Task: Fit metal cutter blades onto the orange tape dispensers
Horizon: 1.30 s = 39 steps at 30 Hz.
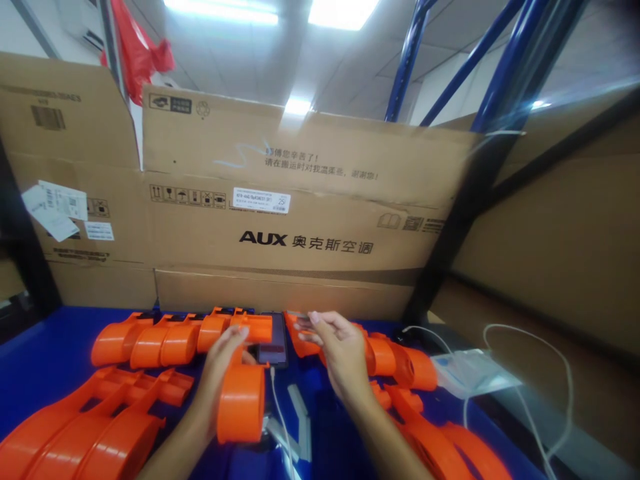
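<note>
My left hand (225, 353) is closed around an orange plastic part (241, 403) with a wide, ring-like end that hangs below the fingers. To its right, my right hand (345, 350) is raised with thumb and fingertips pinched together. Whatever sits between those fingertips is too small and blurred to name. Just behind them stands another orange part (295, 337), and I cannot tell whether they touch it. A dark phone-like device (273, 347) lies between the hands, with a white cable (280, 407) running down in front of it.
More orange parts stand in a back row (150, 343) and lie at front left (85, 427) and front right (430, 433) on the blue surface (30, 340). A clear plastic bag (475, 373) and white cables are at right. Cardboard (300, 220) walls the back; dark rack posts (450, 227) flank it.
</note>
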Each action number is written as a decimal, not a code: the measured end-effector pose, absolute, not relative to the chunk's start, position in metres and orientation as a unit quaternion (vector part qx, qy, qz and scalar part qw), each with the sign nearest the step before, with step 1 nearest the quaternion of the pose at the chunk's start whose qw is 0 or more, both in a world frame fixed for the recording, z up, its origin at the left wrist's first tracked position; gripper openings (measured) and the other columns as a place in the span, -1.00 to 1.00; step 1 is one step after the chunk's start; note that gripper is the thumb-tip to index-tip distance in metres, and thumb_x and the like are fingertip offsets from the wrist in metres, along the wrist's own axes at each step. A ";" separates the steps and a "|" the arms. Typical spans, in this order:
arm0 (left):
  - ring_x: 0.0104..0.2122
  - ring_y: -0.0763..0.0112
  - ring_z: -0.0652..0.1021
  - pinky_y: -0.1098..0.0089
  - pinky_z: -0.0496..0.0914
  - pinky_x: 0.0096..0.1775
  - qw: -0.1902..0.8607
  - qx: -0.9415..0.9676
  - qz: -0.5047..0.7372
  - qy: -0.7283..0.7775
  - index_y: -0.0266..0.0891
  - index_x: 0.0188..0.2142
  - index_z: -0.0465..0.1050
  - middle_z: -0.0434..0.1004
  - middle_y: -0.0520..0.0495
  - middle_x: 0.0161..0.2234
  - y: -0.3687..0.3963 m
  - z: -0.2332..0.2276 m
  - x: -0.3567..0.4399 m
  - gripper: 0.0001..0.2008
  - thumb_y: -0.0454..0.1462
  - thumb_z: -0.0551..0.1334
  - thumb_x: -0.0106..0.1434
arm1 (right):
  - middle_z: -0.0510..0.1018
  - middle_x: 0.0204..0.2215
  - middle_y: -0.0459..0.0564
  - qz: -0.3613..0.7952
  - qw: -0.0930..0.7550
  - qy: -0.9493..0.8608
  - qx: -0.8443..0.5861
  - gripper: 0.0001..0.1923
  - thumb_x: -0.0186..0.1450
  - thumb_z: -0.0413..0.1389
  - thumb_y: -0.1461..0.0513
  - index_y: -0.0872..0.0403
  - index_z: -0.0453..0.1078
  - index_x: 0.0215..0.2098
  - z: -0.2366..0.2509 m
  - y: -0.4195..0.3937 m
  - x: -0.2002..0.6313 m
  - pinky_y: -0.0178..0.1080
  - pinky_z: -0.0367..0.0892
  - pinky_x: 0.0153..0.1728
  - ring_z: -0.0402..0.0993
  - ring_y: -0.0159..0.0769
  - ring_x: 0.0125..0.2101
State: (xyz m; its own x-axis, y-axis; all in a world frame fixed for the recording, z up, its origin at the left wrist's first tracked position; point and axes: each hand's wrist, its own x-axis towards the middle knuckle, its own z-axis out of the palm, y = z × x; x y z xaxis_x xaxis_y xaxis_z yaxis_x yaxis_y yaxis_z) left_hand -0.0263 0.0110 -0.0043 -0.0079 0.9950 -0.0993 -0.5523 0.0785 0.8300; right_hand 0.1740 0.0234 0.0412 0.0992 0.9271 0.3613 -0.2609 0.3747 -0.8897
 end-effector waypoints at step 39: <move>-0.58 0.48 0.48 0.52 0.35 -0.49 0.613 0.413 0.575 0.351 -0.20 -0.03 0.49 0.58 0.06 -0.52 -0.010 0.006 -0.007 -0.59 -0.10 0.40 0.18 | 0.60 -0.37 -0.06 0.434 0.609 -0.554 -0.366 -0.63 0.18 0.35 0.04 0.05 0.47 -0.16 0.012 0.026 0.190 -0.34 0.34 -0.57 0.37 -0.42 -0.57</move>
State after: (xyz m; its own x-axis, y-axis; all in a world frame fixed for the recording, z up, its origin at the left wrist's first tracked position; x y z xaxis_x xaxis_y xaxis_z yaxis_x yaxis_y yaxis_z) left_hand -0.0071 -0.0103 0.0055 0.0924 0.9947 0.0451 -0.4140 -0.0028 0.9103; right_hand 0.1905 0.0259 0.0124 0.0092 0.9335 0.3584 -0.1226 0.3567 -0.9261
